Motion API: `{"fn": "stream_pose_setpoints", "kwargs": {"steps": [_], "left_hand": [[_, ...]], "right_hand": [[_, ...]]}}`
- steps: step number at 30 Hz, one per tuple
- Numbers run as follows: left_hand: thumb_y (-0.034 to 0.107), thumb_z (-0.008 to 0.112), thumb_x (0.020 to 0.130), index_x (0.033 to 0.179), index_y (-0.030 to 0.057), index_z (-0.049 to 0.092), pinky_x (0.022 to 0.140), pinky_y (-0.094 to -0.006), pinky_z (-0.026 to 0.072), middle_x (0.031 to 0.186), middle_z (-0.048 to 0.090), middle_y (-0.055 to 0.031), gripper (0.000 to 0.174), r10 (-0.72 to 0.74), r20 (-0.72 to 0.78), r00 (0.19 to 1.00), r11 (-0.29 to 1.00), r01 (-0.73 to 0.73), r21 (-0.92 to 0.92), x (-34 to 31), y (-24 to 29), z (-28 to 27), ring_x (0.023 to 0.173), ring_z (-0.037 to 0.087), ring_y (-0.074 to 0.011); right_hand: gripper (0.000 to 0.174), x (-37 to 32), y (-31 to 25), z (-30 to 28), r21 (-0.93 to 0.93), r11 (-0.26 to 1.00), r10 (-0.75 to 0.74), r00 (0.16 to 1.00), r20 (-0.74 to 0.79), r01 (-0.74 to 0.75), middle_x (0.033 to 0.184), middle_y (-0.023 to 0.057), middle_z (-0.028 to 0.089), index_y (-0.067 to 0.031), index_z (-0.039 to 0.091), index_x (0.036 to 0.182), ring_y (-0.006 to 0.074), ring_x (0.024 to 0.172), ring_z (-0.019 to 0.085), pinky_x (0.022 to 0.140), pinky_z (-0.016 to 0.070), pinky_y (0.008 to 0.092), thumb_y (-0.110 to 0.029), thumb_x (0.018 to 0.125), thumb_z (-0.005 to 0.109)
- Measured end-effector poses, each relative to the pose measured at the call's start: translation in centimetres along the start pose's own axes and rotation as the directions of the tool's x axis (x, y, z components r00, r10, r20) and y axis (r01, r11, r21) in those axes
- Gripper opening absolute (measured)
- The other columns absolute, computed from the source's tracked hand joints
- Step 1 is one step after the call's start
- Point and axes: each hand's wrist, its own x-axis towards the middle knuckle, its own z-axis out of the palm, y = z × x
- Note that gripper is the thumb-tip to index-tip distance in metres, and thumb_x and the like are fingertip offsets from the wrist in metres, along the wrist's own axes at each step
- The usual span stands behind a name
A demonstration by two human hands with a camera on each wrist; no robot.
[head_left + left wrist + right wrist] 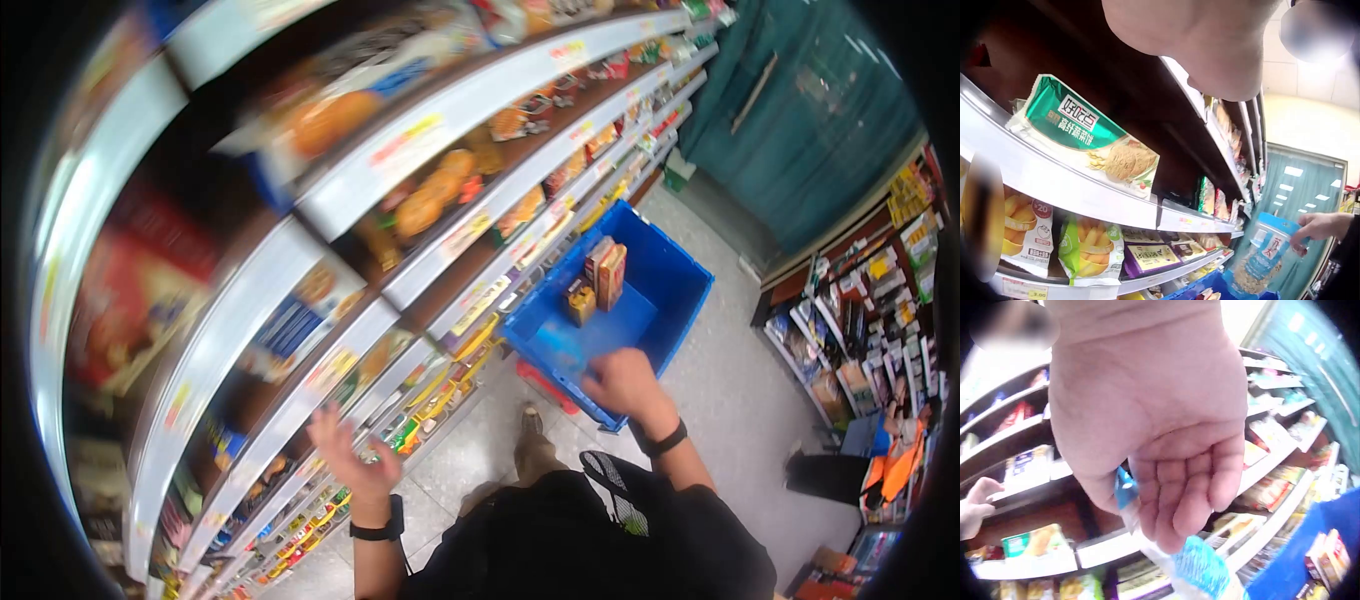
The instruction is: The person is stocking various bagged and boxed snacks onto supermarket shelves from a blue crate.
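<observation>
My right hand (632, 388) pinches the top edge of a blue-and-clear bag of flakes (1264, 253), which hangs down from the fingers. In the right wrist view the bag (1200, 569) is partly hidden behind the curled fingers. Below that hand is a blue basket (690, 310) with several small boxes (606, 275) standing inside. My left hand (355, 460) is held in front of the shelves, its fingers apart and nothing in them. Near it, a green-and-white biscuit pack (1085, 134) lies on a shelf.
Long shelves (440, 125) of packaged snacks run along the left. Another stocked rack (870, 330) stands on the right, beyond the tiled floor (715, 400). A teal curtain (810, 110) hangs at the far end. A red part (548, 388) shows under the basket.
</observation>
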Motion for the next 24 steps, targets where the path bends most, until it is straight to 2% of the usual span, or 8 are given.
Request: {"fn": "stream_pose_setpoints", "kwargs": {"steps": [2,4,6,7,11,18,21,24], "left_hand": [[-0.001,0.063,0.076,0.131,0.0033,0.052,0.114,-0.058,0.0355,0.139,0.057,-0.0243,0.057,-0.028,0.128,0.991,0.937,0.071,-0.341,-3.4,-0.7,-2.0,0.131,0.053,-0.0463],[0.007,0.075,0.077,0.132,0.0043,0.053,0.113,-0.0558,0.0387,0.138,0.058,-0.0215,0.06,-0.027,0.185,0.982,0.948,0.084,-0.306,-6.8,-0.8,-5.1,0.13,0.055,-0.0425],[0.017,0.083,0.076,0.132,0.0069,0.057,0.112,-0.0577,0.0402,0.135,0.061,-0.0158,0.062,-0.107,0.536,0.837,0.893,0.318,-0.318,-11.6,-1.5,-8.7,0.126,0.058,-0.0361],[0.017,0.083,0.076,0.132,0.0069,0.057,0.112,-0.0577,0.0402,0.135,0.061,-0.0158,0.062,-0.148,0.502,0.852,0.89,0.337,-0.309,-15.0,-2.4,-10.3,0.126,0.058,-0.0361],[0.021,0.077,0.081,0.102,0.0089,0.071,0.091,-0.0496,0.0527,0.101,0.07,-0.0096,0.025,-0.279,0.649,0.708,0.884,0.453,-0.114,-30.1,-4.1,-16.9,0.097,0.068,-0.0333],[0.021,0.066,0.089,0.088,0.0106,0.072,0.072,-0.0465,0.0563,0.087,0.07,-0.0117,0.012,-0.752,0.507,0.422,0.583,0.784,0.214,-48.2,-3.1,-28.1,0.08,0.07,-0.0351],[0.021,0.068,0.087,0.083,0.0116,0.073,0.07,-0.0476,0.056,0.084,0.071,-0.0126,0.012,-0.877,0.361,0.316,0.42,0.87,0.259,-53.3,-2.4,-31.4,0.078,0.07,-0.0357],[0.023,0.072,0.082,0.084,0.0146,0.078,0.069,-0.0486,0.0567,0.078,0.072,-0.0153,0.01,-0.982,0.16,0.1,0.133,0.968,0.211,-56.6,-1.8,-35.7,0.076,0.07,-0.039]], "right_hand": [[0.024,-1.1,-6.3,1.0,-0.015,0.978,-0.203,0.969,0.143,0.207,0.063,0.017,0.063,-0.0075,0.068,0.067,0.0385,0.061,0.065,0.058,0.0523,0.05,-0.028,0.079,0.068],[0.022,-2.4,-12.3,4.3,-0.013,0.921,-0.371,0.885,0.282,0.39,0.065,0.0161,0.064,-0.008,0.07,0.073,0.0365,0.062,0.066,0.059,0.0525,0.0493,-0.029,0.079,0.067],[0.023,-4.1,-17.0,12.0,0.012,0.845,-0.492,0.769,0.407,0.534,0.068,0.0159,0.067,-0.008,0.071,0.073,0.0366,0.066,0.068,0.061,0.0538,0.0491,-0.03,0.079,0.066],[0.025,-5.1,-18.8,16.4,0.031,0.802,-0.533,0.691,0.488,0.597,0.069,0.0167,0.067,-0.0087,0.071,0.074,0.0377,0.068,0.068,0.063,0.0535,0.0499,-0.032,0.08,0.066],[0.024,-9.7,-31.3,25.7,0.219,0.568,-0.701,0.326,0.634,0.794,0.077,0.0171,0.071,-0.0064,0.074,0.077,0.0391,0.079,0.071,0.072,0.0563,0.0507,-0.029,0.08,0.066],[0.027,-19.4,-47.2,37.3,0.496,0.18,-0.726,-0.226,0.65,0.849,0.076,0.017,0.071,-0.0043,0.075,0.082,0.04,0.078,0.07,0.072,0.0553,0.0505,-0.031,0.082,0.067],[0.025,-21.7,-52.0,40.6,0.673,0.038,-0.78,-0.399,0.482,0.738,0.079,0.0161,0.072,-0.0042,0.075,0.085,0.0398,0.08,0.069,0.073,0.0543,0.0478,-0.027,0.088,0.066],[0.023,-24.1,-58.3,43.8,0.832,0.194,-0.787,-0.424,0.449,0.52,0.089,0.0165,0.074,-0.0064,0.077,0.095,0.0376,0.086,0.07,0.076,0.0551,0.046,-0.027,0.088,0.069]]}}
